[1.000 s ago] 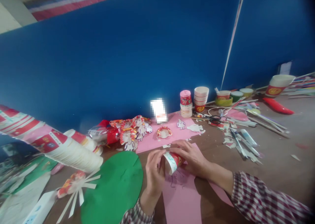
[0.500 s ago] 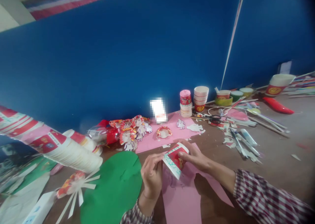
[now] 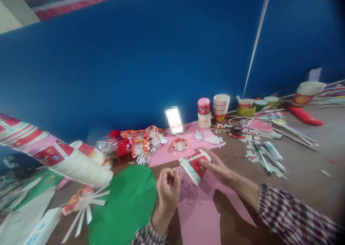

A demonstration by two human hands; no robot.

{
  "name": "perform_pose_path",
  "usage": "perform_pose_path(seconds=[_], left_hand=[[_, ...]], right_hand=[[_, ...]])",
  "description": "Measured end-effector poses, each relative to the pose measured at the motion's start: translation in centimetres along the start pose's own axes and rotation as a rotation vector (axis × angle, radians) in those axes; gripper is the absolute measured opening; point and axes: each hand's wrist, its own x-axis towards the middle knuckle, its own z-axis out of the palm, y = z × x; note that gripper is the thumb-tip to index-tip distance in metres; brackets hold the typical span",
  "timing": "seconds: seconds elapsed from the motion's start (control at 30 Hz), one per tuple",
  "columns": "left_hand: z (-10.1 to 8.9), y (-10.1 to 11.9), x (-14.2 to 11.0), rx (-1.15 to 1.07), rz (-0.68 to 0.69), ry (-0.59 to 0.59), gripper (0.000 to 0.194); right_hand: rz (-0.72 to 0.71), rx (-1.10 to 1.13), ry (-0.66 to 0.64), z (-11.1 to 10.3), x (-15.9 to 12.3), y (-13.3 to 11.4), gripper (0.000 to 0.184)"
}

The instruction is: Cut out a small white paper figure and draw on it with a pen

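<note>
In the head view my right hand [image 3: 215,166] grips a red and white paper cup [image 3: 197,166], thumb on its red printed side. Green swirls are drawn along the cup's white band, and it is tilted above the table. Just left of the cup, apart from it, my left hand [image 3: 168,185] is closed with curled fingers; whether it pinches anything is hidden. Beneath both lies a pink paper sheet [image 3: 199,216] with dark pen marks. A green paper oval [image 3: 124,205] lies left of my left hand.
A long stack of paper cups [image 3: 83,166] leans in from the left. Decorated paper figures [image 3: 141,148] and a braided ring [image 3: 180,144] lie ahead. Upright cups [image 3: 221,106], scissors [image 3: 235,130], paint tubes [image 3: 272,151] and scraps are at right. A blue partition [image 3: 134,58] stands behind.
My left hand has let go of the paper cup, moved slightly away from it and curled its fingers. The cup, still in my right hand, has turned a little.
</note>
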Motion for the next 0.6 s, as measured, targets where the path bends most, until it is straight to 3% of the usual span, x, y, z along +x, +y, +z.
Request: perform_pose_path(seconds=[0.13, 0.2, 0.4, 0.6], left_hand=[[0.21, 0.86, -0.14, -0.17, -0.146, -0.261, 0.013], [0.31, 1.11, -0.19, -0.236, -0.223, -0.328, 0.014], [0.47, 0.96, -0.19, -0.283, -0.33, -0.352, 0.017], [0.31, 0.71, -0.19, -0.531, -0.476, -0.34, 0.023]], right_hand=[[-0.019, -0.013, -0.038, 0.34, -0.1, 0.18, 0.049], [-0.021, 0.008, -0.064, 0.52, -0.13, 0.18, 0.05], [-0.016, 0.002, -0.026, 0.39, 0.1, -0.01, 0.048], [-0.039, 0.037, -0.053, 0.34, 0.07, -0.33, 0.05]])
